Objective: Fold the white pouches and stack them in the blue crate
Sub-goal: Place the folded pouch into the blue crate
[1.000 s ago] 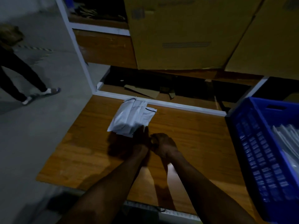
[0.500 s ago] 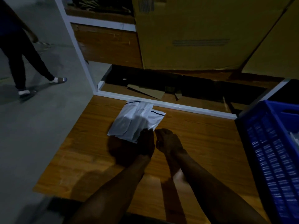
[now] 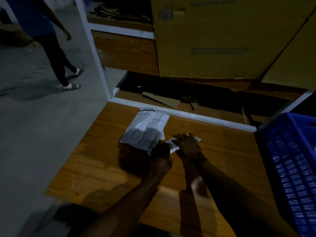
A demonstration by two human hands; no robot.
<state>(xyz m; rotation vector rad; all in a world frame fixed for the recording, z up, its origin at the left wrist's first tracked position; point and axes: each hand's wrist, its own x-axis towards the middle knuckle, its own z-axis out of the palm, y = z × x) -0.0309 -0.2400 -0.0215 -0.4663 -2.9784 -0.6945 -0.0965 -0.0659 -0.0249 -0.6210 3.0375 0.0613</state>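
White plastic shows between both hands: a single pouch [image 3: 172,146] is drawn a little way off the pile and lies on the tabletop [image 3: 106,168], stretched left to right. The right hand [image 3: 188,147] covers its right part with fingers curled over it, a white corner poking out past the knuckles. The left hand [image 3: 160,159] meets its near left end, fingers bent as if pinching the edge, though the dim light hides the exact grip. Holding both ends like this probably keeps the slippery film flat and taut so a crease can be set; the fold itself does not look finished.

Just to the far left, touching the held pouch, sits the pile of pouches [image 3: 145,129], its far edge against the white frame rail [image 3: 205,118] at the back of the tabletop, likely parked there within easy reach. Well to the right stands the blue crate [image 3: 290,168], close enough for the right arm to swing across. Its contents are cut off by the picture's edge.

Behind the rail are big cardboard boxes [image 3: 222,40]. On the floor at far left another person [image 3: 51,48] walks by.
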